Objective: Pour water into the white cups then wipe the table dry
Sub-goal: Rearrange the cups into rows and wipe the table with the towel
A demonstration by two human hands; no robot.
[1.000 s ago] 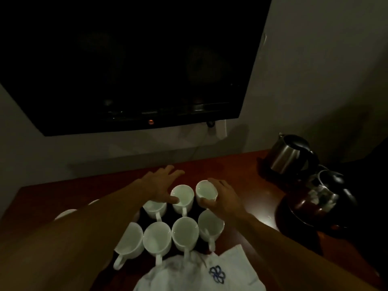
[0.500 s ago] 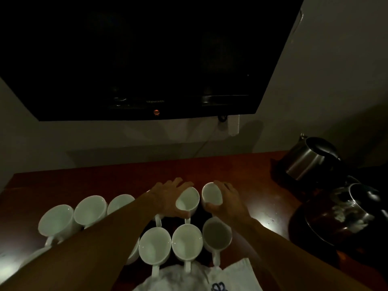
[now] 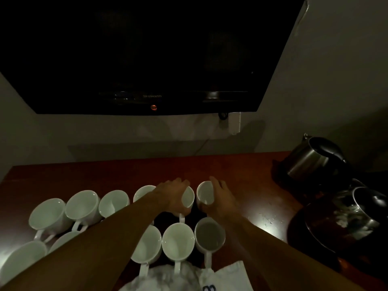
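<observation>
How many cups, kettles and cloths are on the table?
Cups: 11 in view; the arm may hide more
Kettles: 2
Cloth: 1
Total: 14

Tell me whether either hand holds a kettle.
No: the left hand grips a white cup, the right hand its neighbour; the rear kettle and near kettle stand apart.

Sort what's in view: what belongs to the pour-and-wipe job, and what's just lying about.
Job: white cups, two gripped by left hand and right hand; white cloth; table; steel kettle and glass pot, likely water sources.
Lying about: television; wall socket.
</observation>
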